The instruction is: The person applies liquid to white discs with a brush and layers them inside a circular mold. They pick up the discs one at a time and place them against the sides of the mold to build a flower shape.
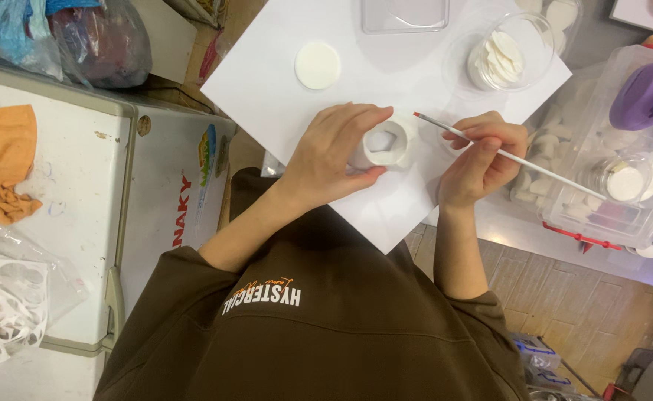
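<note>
Left hand (337, 152) curling around a small white ring-shaped piece (387, 142), thumb below and fingers above, pinching it just over the white sheet (267, 89). Right hand (482, 160) pressed together in a pen grip on a thin white-handled brush (504, 156), holding it just beside the ring. Brush lying with its long axis running diagonally, red-tipped end (418, 115) pointing up and toward the left hand, rear end trailing away past the right wrist toward the clear plastic bins (601, 200). Ring presenting its opening toward the camera. Risks, as judged: tip slipping past the rim and marking the sheet or the left fingers; too hard a pinch deforming the ring, which looks soft; trailing handle end brushing the bins close behind the right hand. Lying beyond the left hand: a flat white disc (317, 64). Standing beyond the right hand: a clear round tub of white pieces (501, 56).
</note>
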